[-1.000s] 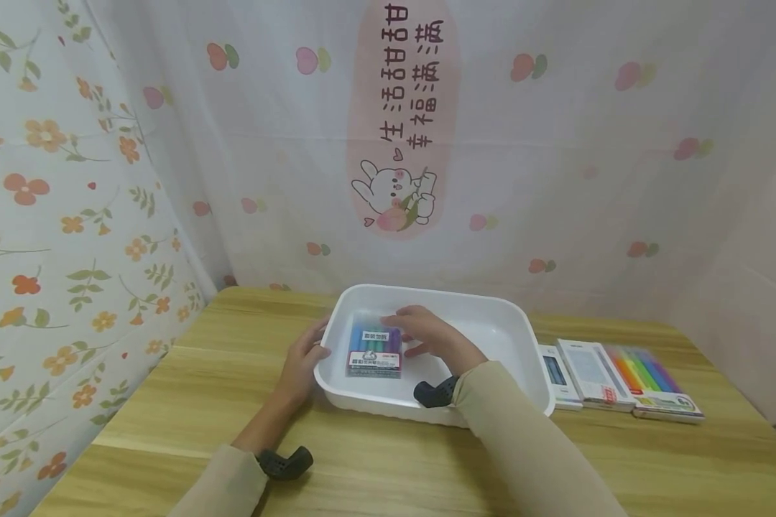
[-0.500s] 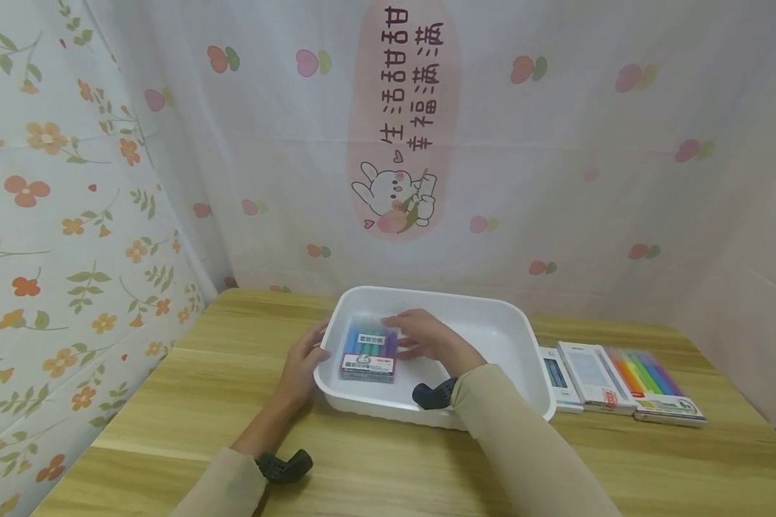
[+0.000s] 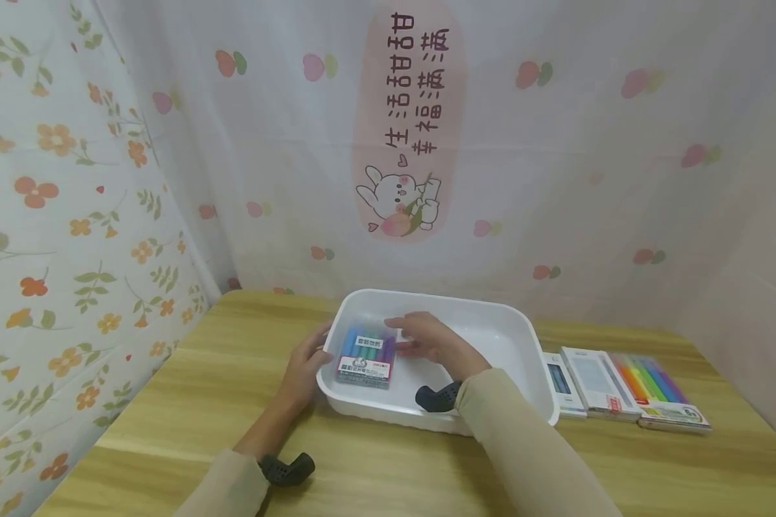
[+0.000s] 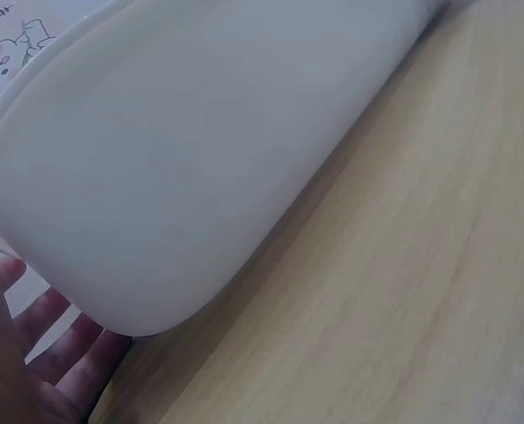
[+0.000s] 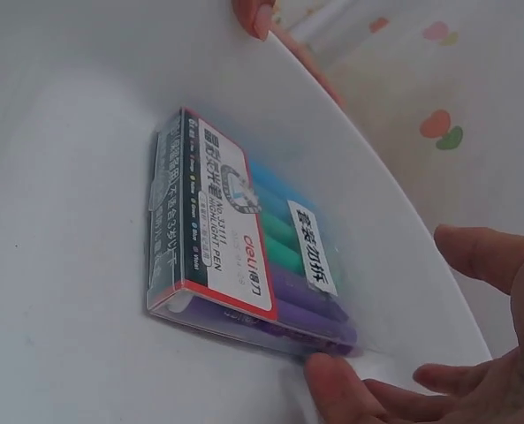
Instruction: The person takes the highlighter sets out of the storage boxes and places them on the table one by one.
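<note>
A white plastic basin [image 3: 499, 332] stands on the table. In its left end lies a clear pack of highlighters [image 5: 235, 230], with blue, green and purple pens showing and a white label. My left hand [image 3: 302, 372] holds the basin's left rim, thumb [image 5: 261, 21] over the edge, while the fingers [image 4: 67, 344] lie along the outer wall. Inside the basin, my right hand [image 3: 432, 342] is just right of the pack. Its fingers are spread and relaxed, one fingertip [image 5: 330, 378] right at the pack's purple side.
Right of the basin, a narrow white box [image 3: 562, 384], a larger white box [image 3: 598, 380] and a pack of rainbow-coloured pens [image 3: 656, 388] lie side by side on the wooden table [image 3: 375, 474]. A printed curtain [image 3: 265, 143] hangs behind.
The pack of highlighters has shifted left and toward me, into the basin's near left corner. My right hand stays just right of it, and my left hand keeps its hold on the rim.
</note>
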Tool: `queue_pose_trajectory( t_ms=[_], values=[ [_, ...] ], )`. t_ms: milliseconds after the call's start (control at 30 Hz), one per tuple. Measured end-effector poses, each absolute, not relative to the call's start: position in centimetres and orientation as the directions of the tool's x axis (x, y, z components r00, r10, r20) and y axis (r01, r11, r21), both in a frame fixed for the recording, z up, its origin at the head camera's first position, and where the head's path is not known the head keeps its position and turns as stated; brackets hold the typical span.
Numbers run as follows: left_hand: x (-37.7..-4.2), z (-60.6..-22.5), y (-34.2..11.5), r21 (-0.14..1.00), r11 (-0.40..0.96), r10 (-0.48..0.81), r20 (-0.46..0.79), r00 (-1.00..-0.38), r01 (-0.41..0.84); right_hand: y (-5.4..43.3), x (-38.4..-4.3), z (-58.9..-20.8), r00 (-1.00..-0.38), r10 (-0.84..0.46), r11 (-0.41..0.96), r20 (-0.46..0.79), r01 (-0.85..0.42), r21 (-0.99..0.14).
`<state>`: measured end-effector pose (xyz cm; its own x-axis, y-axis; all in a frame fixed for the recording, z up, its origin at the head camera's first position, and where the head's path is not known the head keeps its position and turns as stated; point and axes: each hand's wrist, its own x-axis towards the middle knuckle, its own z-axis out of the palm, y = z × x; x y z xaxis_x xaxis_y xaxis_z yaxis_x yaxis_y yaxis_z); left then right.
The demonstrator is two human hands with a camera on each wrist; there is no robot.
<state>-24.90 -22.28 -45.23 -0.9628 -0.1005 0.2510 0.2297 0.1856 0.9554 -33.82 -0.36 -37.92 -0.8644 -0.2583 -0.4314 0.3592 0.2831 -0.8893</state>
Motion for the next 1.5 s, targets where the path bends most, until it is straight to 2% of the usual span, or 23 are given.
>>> queue_pose_trajectory(
  t_ms=[467, 833, 1500],
  values=[
    [-24.85, -45.43, -22.30, 0.945, 0.204, -0.100, 0.278, -0.955, 0.254, -0.26, -33.79, -37.83, -0.861, -0.279, 0.302, -0.425, 0.341, -0.890],
    [-24.80, -45.50, -22.41, 0.950, 0.204, -0.101, 0.259, -0.960, 0.235, -0.26, -33.46, -37.97, -0.888, -0.265, 0.371, -0.376, 0.266, -0.890],
    [-24.84, -45.47, -22.33, 0.957, 0.187, -0.104, 0.243, -0.964, 0.221, -0.38, -33.30, -37.98, -0.842, -0.384, 0.342, -0.379, 0.252, -0.906]
  ],
)
